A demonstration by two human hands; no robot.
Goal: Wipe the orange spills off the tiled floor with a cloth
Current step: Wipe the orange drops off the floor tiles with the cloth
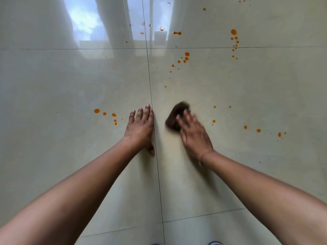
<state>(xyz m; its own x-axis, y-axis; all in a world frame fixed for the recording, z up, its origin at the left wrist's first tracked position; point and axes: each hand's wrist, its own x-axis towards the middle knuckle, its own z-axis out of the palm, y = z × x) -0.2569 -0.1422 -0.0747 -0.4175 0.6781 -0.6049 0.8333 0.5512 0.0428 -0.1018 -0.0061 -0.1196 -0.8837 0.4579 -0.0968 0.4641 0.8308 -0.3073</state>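
Looks barely started tbh: right hand presses the wadded brown cloth onto the floor (too blurry to tell if its fingers curl round it), left hand lies flat with fingers straight, and orange spills dot the tiles all around.

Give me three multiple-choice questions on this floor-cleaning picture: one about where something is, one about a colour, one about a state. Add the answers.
1. Where is the cloth? A under the right hand; B on a chair; C in a bucket.
2. What colour are the spills? A blue; B orange; C green.
3. How is the left hand? A clenched in a fist; B raised in the air; C flat on the floor, fingers straight.
Answers: 1 A, the hand's fingers lie over the brown cloth. 2 B, orange drops dot the floor. 3 C, its palm is down and its fingers point forward.
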